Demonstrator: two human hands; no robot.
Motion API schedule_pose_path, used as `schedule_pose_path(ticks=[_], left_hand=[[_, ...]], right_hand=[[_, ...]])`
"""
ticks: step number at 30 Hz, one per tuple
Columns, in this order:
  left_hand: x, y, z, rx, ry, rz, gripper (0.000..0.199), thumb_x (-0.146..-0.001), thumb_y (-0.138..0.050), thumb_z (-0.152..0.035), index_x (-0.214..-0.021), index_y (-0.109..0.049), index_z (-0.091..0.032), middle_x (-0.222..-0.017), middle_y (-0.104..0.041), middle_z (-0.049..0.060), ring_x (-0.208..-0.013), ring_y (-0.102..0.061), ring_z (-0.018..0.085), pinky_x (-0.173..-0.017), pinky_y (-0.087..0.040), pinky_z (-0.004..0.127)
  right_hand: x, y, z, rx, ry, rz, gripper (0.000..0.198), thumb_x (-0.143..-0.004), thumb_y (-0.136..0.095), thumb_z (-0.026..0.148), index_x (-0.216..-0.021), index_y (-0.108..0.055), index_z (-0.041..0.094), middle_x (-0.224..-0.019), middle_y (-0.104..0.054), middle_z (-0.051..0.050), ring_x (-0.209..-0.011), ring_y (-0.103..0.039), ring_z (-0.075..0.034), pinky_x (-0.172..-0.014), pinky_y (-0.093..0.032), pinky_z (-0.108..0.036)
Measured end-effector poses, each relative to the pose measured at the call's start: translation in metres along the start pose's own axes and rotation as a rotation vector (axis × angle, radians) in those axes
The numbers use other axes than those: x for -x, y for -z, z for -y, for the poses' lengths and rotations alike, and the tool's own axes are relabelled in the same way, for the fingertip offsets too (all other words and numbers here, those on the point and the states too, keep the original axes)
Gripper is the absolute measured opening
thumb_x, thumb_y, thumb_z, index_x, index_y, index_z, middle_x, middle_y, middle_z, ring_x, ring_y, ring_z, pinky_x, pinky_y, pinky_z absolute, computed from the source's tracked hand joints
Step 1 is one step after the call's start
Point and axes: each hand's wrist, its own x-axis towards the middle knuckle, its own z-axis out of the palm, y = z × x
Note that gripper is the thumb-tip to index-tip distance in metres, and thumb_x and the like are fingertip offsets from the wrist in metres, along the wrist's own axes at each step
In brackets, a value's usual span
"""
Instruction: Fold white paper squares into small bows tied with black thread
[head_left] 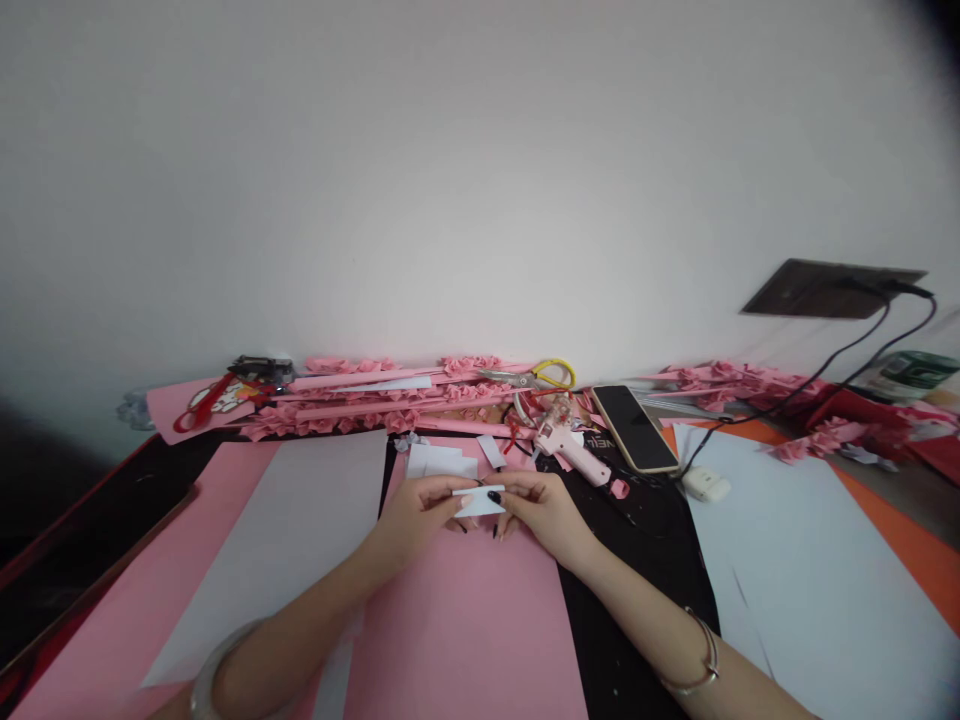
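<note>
Small white paper piece (pixel 480 505) is above the near-centre pink sheet (pixel 465 620). Left hand (pixel 416 510) and right hand (pixel 551 515) each pinch one end, thumbs closed on it. Uneven thumb pressure could skew or crumple it. White paper slips (pixel 442 462) sit just beyond; a knuckle bump could scatter them. Glue gun (pixel 570 452) far right; its cable could snag a sleeve-less forearm reaching over.

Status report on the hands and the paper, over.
Left hand and right hand gripping small white paper. Pink sheet beneath. Glue gun beyond, apart from both.
</note>
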Motion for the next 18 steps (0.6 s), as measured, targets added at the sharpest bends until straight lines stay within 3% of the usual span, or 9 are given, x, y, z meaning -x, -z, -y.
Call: schedule_pose_path(ticks=[18], left_hand=[[0.0013,0.0006,-0.0026,-0.012,0.011,-0.003,0.029,-0.076,-0.057,-0.023,-0.102,-0.066,-0.015,-0.091,-0.07,0.005,-0.064,-0.064,0.014,-0.064,-0.053,0.027]], right_hand=[[-0.0003,0.0018,-0.0005,0.006,-0.01,-0.006,0.027,-0.072,-0.066,0.028,-0.095,-0.07,0.014,-0.055,-0.065,0.0,-0.046,-0.062,-0.013,-0.049,-0.051,-0.025]])
